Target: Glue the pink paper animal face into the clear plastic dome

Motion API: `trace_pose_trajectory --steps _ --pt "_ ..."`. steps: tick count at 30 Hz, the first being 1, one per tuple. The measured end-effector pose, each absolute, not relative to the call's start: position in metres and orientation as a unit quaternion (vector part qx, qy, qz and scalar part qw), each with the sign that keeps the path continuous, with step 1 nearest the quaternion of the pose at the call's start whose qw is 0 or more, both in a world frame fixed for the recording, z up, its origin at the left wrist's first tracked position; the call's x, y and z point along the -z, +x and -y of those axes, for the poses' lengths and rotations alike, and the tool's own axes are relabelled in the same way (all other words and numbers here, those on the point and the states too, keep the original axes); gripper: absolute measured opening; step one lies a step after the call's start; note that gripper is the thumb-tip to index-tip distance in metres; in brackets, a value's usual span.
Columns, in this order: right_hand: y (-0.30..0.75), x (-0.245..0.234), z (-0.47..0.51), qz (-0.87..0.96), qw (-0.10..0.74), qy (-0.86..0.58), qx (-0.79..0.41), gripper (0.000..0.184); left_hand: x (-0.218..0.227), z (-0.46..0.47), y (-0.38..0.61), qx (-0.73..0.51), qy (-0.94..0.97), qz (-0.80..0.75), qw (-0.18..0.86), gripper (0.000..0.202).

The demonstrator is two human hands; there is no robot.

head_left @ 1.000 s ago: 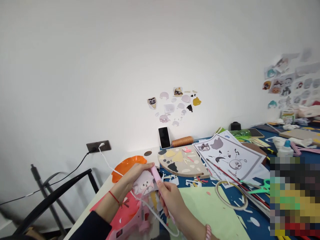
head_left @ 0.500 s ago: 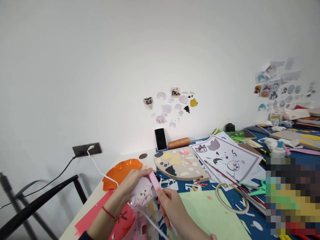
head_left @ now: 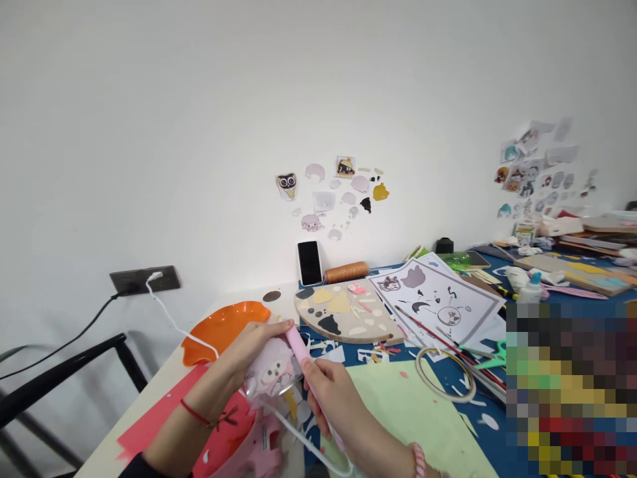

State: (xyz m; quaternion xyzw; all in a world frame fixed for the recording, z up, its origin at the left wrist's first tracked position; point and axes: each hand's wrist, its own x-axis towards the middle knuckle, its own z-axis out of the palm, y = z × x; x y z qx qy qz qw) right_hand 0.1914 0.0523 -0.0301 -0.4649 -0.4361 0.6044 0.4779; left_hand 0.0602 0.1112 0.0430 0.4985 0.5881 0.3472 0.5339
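A pink stick-shaped tool [head_left: 298,345] with a white cord [head_left: 313,443] slants between my hands; its exact kind is unclear. My right hand [head_left: 331,392] wraps its lower part. The fingertips of my left hand [head_left: 261,342] press on its upper end, while the other left fingers are partly hidden. Just below my left hand, a pale sheep-face cutout in clear plastic [head_left: 275,372] lies against the tool, its plastic edge reaching the tool's side. Whether the left fingers also grip the plastic is hidden.
An orange leaf-shaped tray [head_left: 223,325] and red paper [head_left: 164,411] lie left. Green paper [head_left: 398,411], a tape roll [head_left: 422,372] and green scissors [head_left: 492,358] are right. Behind are a board with cutouts [head_left: 373,305], a phone [head_left: 310,263] and a thread spool [head_left: 347,271].
The view has shifted, so the wall and table things sit further left and a little higher. Both hands keep the same grip on the pink tool.
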Motion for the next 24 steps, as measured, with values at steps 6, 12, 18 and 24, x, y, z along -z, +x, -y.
trace_pose_trajectory --steps 6,12,18,24 --pt "0.19 0.031 -0.051 0.435 0.477 -0.464 -0.606 0.037 -0.046 -0.11 0.059 -0.337 0.503 -0.587 0.538 0.031" --pt "0.189 0.034 -0.053 0.44 0.468 -0.473 -0.602 0.037 -0.044 -0.114 0.059 -0.345 0.496 -0.589 0.537 0.029" --pt "0.196 0.024 -0.056 0.458 0.417 -0.475 -0.624 0.033 -0.038 -0.119 0.055 -0.352 0.495 -0.58 0.542 0.031" --pt "0.198 0.021 -0.056 0.485 0.407 -0.447 -0.632 0.038 -0.039 -0.119 0.052 -0.351 0.502 -0.567 0.551 0.036"
